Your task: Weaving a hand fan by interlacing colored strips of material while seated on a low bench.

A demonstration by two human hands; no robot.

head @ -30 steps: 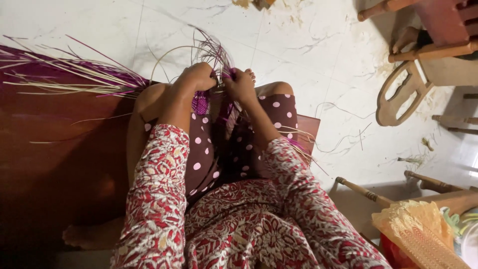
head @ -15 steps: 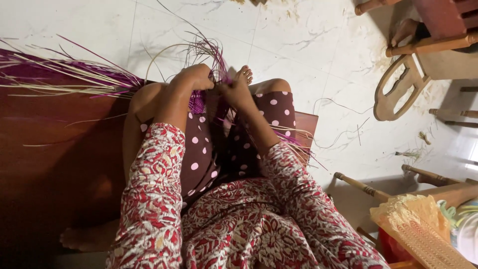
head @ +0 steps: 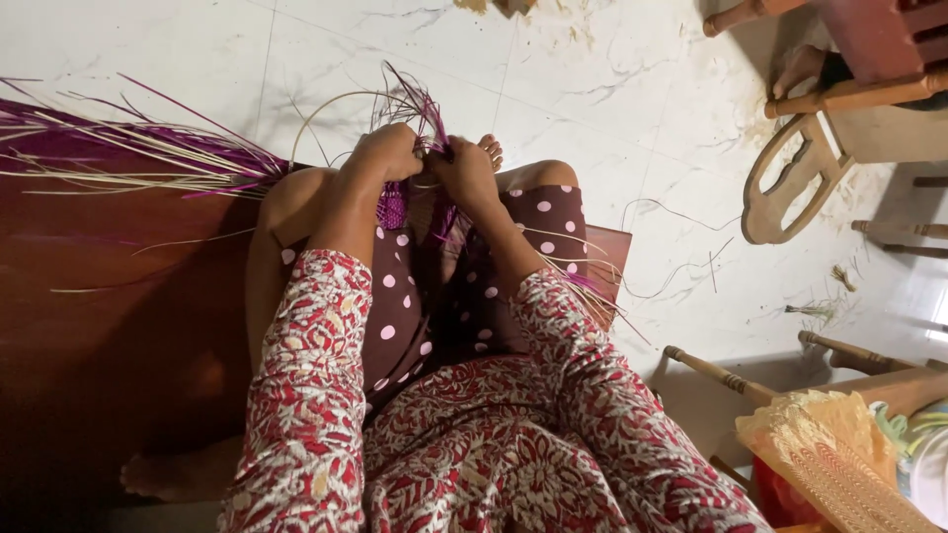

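Observation:
Between my knees sits a small woven purple piece (head: 397, 205) with long purple and pale straw strips (head: 410, 104) fanning up from it. My left hand (head: 387, 150) is closed on the strips at the piece's top edge. My right hand (head: 464, 168) is closed on the strips right beside it, the two hands touching. A pale strip loops in an arc (head: 326, 104) above my left hand. The fingertips and the exact strips pinched are hidden by my knuckles.
A big bundle of purple and pale strips (head: 128, 148) lies to the left over a dark red wooden surface (head: 99, 326). Wooden chair parts (head: 790, 188) stand at the right on the white tiled floor (head: 612, 99). A yellow woven fan (head: 829, 464) lies bottom right.
My hands have drawn closer together and the upright strips have shifted slightly; my right hand moved a little left toward my left hand.

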